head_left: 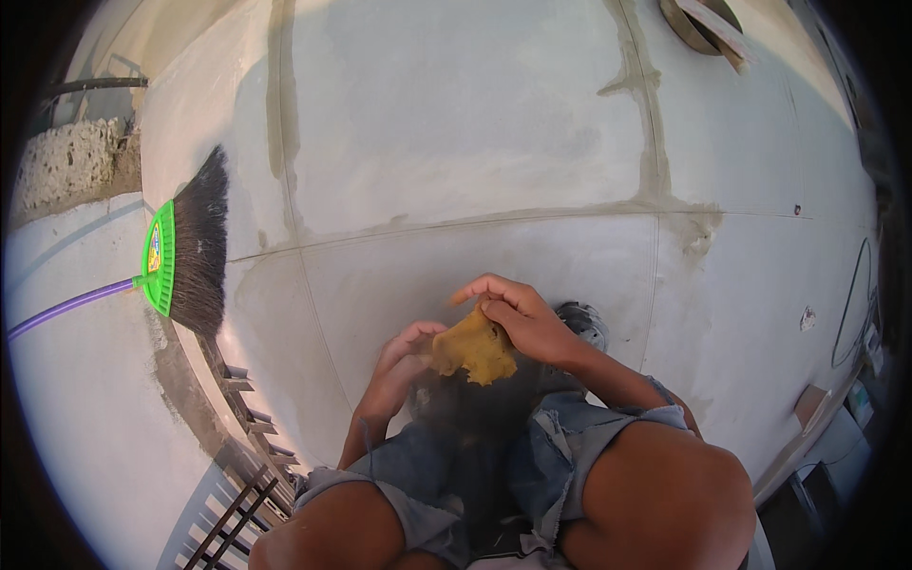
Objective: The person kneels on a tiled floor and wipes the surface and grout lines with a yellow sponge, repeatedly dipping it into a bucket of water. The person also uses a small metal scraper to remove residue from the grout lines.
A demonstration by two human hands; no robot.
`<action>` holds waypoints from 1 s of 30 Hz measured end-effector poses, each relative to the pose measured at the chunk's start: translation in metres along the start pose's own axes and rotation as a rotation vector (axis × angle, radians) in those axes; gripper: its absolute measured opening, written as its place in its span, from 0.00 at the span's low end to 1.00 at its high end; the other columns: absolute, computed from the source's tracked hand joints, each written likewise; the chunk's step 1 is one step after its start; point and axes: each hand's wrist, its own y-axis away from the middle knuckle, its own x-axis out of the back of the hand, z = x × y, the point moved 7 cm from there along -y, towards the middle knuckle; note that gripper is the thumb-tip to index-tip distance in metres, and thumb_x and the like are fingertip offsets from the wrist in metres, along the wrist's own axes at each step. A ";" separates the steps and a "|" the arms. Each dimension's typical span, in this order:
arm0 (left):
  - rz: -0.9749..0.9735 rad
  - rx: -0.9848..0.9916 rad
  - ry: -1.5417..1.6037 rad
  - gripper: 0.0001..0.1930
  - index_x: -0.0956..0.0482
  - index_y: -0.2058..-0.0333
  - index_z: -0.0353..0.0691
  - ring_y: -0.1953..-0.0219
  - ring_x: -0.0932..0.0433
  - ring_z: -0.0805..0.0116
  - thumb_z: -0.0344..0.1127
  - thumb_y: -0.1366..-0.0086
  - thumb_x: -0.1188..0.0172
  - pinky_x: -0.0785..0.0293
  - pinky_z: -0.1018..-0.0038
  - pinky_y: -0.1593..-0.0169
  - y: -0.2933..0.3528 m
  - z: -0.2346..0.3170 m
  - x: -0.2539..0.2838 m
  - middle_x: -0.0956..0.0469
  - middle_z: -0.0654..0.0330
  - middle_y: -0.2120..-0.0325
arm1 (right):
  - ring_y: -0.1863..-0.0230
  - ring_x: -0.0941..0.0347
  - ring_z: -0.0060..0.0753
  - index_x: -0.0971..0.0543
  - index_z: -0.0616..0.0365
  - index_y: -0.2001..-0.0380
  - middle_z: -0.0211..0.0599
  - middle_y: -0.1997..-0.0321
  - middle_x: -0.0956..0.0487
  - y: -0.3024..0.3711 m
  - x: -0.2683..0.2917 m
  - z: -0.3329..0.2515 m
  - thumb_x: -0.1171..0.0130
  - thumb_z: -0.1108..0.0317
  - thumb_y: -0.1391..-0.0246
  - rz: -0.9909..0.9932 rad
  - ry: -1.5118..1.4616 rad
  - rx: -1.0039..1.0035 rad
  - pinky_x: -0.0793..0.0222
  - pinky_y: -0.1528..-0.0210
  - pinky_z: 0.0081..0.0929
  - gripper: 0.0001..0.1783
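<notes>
Ragged yellow scrap (pixel 472 351), just below the middle of the frame.
Mustard-toned with darker patches, it is held up spread out, lower edge jagged and uneven, upper right corner pinched.

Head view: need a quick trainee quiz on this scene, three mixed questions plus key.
1. Multiple choice: what colour is the ragged piece between the person's hands?
A) Bright green
B) Mustard yellow
C) Black

2. True or false: the right hand grips that piece.

3. Fill in the blank: the broom at the left of the picture has a ____ handle.

Key: 1. B; 2. True; 3. purple.
</notes>
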 end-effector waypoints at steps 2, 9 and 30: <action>0.049 0.063 -0.140 0.12 0.20 0.48 0.37 0.50 0.21 0.75 0.30 0.29 0.37 0.26 0.75 0.45 -0.004 -0.008 -0.011 0.18 0.62 0.54 | 0.57 0.23 0.15 0.20 0.60 0.41 0.28 0.57 0.17 0.007 0.003 -0.002 0.44 0.69 0.26 -0.004 -0.095 -0.060 0.28 0.54 0.20 0.16; -0.045 0.042 -0.231 0.11 0.19 0.49 0.39 0.55 0.19 0.76 0.33 0.26 0.32 0.23 0.73 0.48 -0.008 -0.021 -0.007 0.15 0.66 0.59 | 0.52 0.19 0.18 0.19 0.61 0.41 0.30 0.54 0.15 0.032 0.025 -0.013 0.25 0.68 0.37 -0.165 0.057 -0.060 0.25 0.50 0.21 0.23; 0.295 -0.456 -0.744 0.08 0.16 0.54 0.33 0.65 0.17 0.66 0.27 0.27 0.39 0.20 0.68 0.58 -0.016 -0.056 0.021 0.15 0.55 0.64 | 0.46 0.17 0.30 0.22 0.61 0.35 0.38 0.47 0.16 0.182 0.221 0.016 0.34 0.64 0.28 1.026 -0.183 0.365 0.14 0.45 0.36 0.23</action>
